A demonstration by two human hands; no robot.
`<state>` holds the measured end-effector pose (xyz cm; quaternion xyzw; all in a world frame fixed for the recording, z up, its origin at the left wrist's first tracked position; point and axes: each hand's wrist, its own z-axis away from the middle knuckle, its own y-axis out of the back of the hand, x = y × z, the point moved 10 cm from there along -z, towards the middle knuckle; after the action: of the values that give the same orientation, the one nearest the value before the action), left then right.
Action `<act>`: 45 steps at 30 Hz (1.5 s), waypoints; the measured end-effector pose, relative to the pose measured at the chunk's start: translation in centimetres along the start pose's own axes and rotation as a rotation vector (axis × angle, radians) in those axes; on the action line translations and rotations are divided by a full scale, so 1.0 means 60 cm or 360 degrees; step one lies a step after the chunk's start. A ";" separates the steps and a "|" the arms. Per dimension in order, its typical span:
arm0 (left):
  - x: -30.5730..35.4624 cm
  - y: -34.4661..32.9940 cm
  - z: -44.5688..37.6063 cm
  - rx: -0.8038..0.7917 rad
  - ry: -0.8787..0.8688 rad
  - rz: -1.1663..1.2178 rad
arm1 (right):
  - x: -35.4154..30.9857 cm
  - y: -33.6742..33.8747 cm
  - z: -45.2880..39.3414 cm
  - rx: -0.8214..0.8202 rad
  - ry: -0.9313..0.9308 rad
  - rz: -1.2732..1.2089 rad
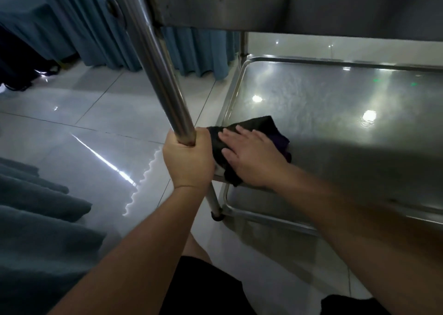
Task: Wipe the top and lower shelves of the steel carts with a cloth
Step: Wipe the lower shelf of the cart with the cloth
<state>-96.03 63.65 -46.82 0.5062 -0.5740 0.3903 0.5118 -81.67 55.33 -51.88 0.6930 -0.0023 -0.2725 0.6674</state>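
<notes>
I look down under a steel cart at its lower shelf (335, 113), a shiny tray with a raised rim. A dark cloth (261, 125) lies on the shelf's near left corner. My right hand (249, 156) rests flat on the cloth, fingers spread and pointing left. My left hand (189, 159) is wrapped around the cart's near left upright post (163, 75), at about the lower shelf's height. The top shelf's (263, 5) underside and side wall fill the upper part of the view.
Blue curtains (91, 27) hang at the back left and another curtain (36, 219) at the near left. The floor (84, 127) is glossy pale tile. The post's rubber foot (217, 216) stands on it. My knees in dark shorts (203, 288) are below.
</notes>
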 end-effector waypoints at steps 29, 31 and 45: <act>0.017 -0.140 0.246 -0.0775 -0.1017 -0.0945 | 0.199 0.067 0.307 0.0129 -0.0260 0.0316; 0.037 -0.184 0.262 -0.0855 -0.1028 -0.0927 | 0.243 0.082 0.348 0.0134 -0.0327 0.0328; 0.080 -0.412 0.492 -0.1709 -0.1429 -0.1084 | 0.501 0.184 0.606 0.0236 -0.0786 0.0342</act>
<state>-77.30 29.71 -48.88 0.4470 -0.6496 -0.3622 0.4970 -65.92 9.49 -51.48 0.6482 -0.2585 -0.3599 0.6192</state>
